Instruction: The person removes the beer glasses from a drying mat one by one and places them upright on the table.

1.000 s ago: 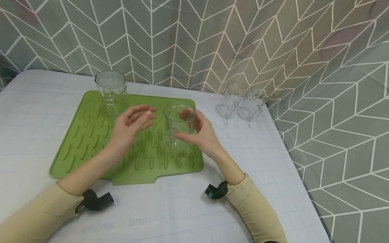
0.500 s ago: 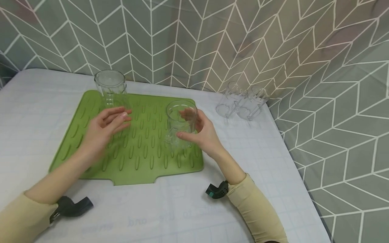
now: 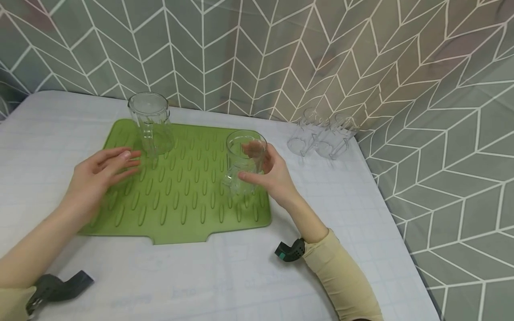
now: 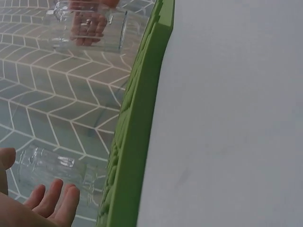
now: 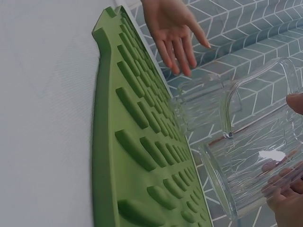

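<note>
A clear glass mug (image 3: 246, 166) is in my right hand (image 3: 279, 180), with the thumb on its near side and the fingers around the far side. It is upright over the right part of the green ridged mat (image 3: 182, 229); in the right wrist view its base (image 5: 218, 182) shows a gap from the mat. My left hand (image 3: 94, 176) holds nothing, its fingers loosely extended over the mat's left edge. Just beyond those fingertips, a second glass mug (image 3: 151, 122) stands upright on the mat's back left, its handle toward me.
Two more clear glass mugs (image 3: 302, 136) stand side by side on the white tablecloth (image 3: 313, 187) at the back right. A patterned curtain (image 3: 225, 53) hangs behind the table and along its right side. Black wrist cameras (image 3: 291, 250) sit on both forearms.
My left hand has moved left, away from the held mug and past the front of the standing mug. The right hand and its mug have shifted slightly right.
</note>
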The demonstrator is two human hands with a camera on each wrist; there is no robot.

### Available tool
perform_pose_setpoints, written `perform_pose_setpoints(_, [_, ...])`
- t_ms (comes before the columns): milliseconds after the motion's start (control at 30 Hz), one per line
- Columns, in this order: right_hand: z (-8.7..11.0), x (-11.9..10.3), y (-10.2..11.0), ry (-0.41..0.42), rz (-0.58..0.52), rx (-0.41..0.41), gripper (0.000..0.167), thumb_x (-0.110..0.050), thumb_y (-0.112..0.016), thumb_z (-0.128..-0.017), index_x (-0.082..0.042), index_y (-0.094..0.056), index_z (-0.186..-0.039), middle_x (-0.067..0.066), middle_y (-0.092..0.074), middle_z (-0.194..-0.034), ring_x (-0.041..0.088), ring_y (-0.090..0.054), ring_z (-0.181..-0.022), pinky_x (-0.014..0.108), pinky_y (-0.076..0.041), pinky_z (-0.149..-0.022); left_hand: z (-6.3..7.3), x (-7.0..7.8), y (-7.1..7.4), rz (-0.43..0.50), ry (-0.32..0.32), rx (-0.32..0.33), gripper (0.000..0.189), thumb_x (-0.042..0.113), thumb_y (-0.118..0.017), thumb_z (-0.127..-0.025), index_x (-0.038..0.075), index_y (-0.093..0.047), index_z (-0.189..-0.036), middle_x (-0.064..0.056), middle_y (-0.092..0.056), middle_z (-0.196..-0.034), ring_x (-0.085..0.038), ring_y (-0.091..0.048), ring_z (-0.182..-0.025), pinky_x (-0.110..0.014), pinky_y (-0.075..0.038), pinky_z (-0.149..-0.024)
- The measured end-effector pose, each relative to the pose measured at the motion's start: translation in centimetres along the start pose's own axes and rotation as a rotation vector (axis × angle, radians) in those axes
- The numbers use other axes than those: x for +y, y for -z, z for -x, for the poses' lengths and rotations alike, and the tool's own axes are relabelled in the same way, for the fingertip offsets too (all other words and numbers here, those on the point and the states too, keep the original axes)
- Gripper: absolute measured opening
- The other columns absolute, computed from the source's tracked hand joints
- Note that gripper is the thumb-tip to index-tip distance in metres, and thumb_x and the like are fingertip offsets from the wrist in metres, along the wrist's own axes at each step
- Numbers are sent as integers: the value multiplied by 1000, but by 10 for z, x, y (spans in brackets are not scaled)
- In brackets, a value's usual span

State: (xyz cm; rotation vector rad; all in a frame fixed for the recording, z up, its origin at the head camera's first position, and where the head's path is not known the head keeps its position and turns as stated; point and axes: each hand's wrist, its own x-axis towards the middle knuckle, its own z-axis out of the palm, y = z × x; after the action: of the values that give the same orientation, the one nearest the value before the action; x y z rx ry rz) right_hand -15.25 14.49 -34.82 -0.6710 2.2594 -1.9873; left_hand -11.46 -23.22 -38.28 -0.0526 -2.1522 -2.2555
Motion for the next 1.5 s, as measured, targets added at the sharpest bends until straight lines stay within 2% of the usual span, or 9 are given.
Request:
perform_pose_setpoints(200, [-1,-1,1,-7,-4,12,70,-2,-77,-79,-5,-45,-141,11,-57,-141,19,-50,-133,34,-32,-124,1,-4,19,49,-7,20,34,21,-59,-101,10,-51,-132,13,-70,-118,0,-69,-101,-9,-56,-85])
perform_pose_setpoints(400, [-2,-4,0,3,-1,12,69,-2,-77,-79,-5,-46,-141,12,-57,-141,18,-51,-132,36,-35,-122,7,-6,42,-29,10,106,29,24,-58,-102,14,-53,-128,19,-69,-113,5,-68,-98,-6,-56,-82])
perform_pose_setpoints(533, [-2,-4,2,11,-4,11,69,-3,-77,-79,-6,-46,-141,11,-58,-140,19,-51,-131,36,-34,-122,8,-13,56,-224,24,171,34,30,-57,-102,18,-52,-134,27,-65,-112,13,-62,-99,0,-51,-83])
perform_pose_setpoints(633, [-3,-4,2,19,-10,14,68,-2,-76,-79,-6,-47,-140,11,-58,-140,20,-51,-131,36,-35,-122,8,-19,63,-396,94,219,44,39,-57,-101,24,-50,-141,30,-60,-117,17,-54,-105,3,-43,-91])
perform_pose_setpoints(700, [-3,-4,3,28,-19,18,68,-1,-76,-78,-5,-47,-140,13,-58,-139,21,-51,-131,36,-35,-122,7,-23,66,-439,133,244,47,43,-58,-99,28,-50,-143,30,-58,-120,16,-50,-107,5,-38,-94])
perform_pose_setpoints(933, [-4,-2,6,42,-38,34,68,0,-75,-77,-1,-46,-139,16,-57,-139,23,-52,-130,35,-35,-122,5,-34,71,-479,125,246,39,28,-62,-100,31,-53,-137,28,-58,-124,19,-50,-105,6,-42,-83])
perform_pose_setpoints(1133, [-5,2,9,49,-37,43,68,0,-75,-77,-1,-46,-139,17,-57,-139,24,-52,-130,36,-34,-122,4,-40,67,-525,111,249,42,18,-59,-101,24,-50,-142,12,-54,-145,18,-50,-111,6,-43,-86])
perform_pose_setpoints(1300, [-3,2,11,48,-40,55,68,1,-76,-77,-1,-47,-139,17,-57,-139,25,-52,-130,35,-34,-122,4,-41,65,-521,102,246,44,10,-57,-101,24,-49,-142,10,-52,-147,18,-51,-112,6,-43,-87])
perform_pose_setpoints(1500, [-3,0,15,46,-35,57,71,1,-76,-78,1,-44,-141,15,-55,-140,25,-50,-131,33,-30,-124,4,-40,62,-612,97,244,45,11,-54,-103,17,-45,-147,-1,-49,-152,12,-51,-119,6,-42,-88])
